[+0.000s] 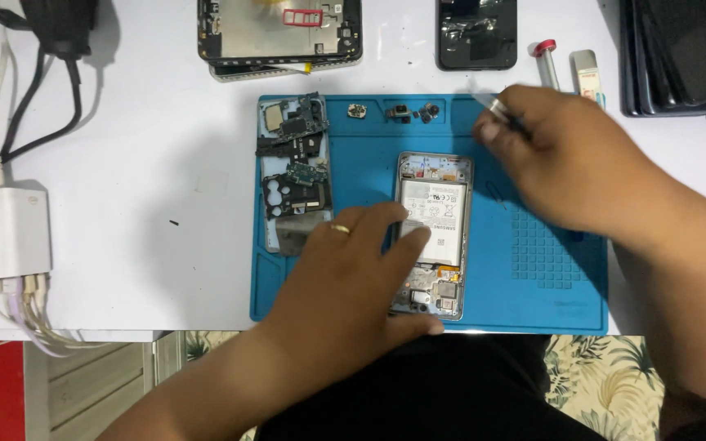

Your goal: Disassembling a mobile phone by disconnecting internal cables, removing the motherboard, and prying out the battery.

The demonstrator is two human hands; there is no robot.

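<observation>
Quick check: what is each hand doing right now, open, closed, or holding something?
Left hand: open, fingers spread, pressing down on the opened grey smartphone with exposed white battery.
Right hand: closed in a pinch on a thin silver metal tool.

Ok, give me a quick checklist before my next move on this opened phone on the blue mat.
1. Opened phone held steady: ok, the left hand lies on it, fingers across the battery.
2. Phone fully on the blue mat: ok.
3. Tool in hand: ok, the right hand holds a thin metal tool.
4. Tool tip on the phone: not ok, it is up by the mat's top edge.
5. Removed boards set aside: ok, stacked on the mat's left side.
6. Small parts contained: ok, in the mat's top tray.
</observation>
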